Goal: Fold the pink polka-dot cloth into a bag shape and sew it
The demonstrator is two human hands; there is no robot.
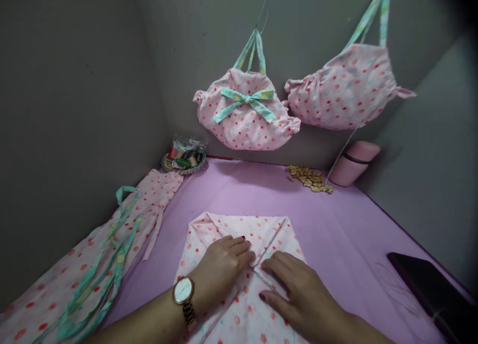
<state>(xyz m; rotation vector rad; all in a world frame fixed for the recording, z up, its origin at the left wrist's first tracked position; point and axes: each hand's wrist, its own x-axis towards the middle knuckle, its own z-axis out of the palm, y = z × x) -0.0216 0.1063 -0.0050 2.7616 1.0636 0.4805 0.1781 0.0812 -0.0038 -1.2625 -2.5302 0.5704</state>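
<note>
A folded piece of pink dotted fabric (239, 311) lies in front of me, its top corners turned in toward the middle. My left hand (227, 259), with a watch (183, 290) on its wrist, rests palm down on the left fold, fingers stretched toward the centre. On the right side, my right hand (295, 289) touches the fabric near where the folds meet, thumb apart from its slightly bent fingers. Nothing is gripped in either hand.
Two pink dotted pouches (246, 122) (347, 92) with green straps hang above. Around the purple cloth (257, 189) are a basket of thread spools (183, 160), peanuts in shell (309, 178), a pink cylinder (353, 164), a dark flat object (429, 284), more dotted fabric (74, 264) and green ties (97, 272).
</note>
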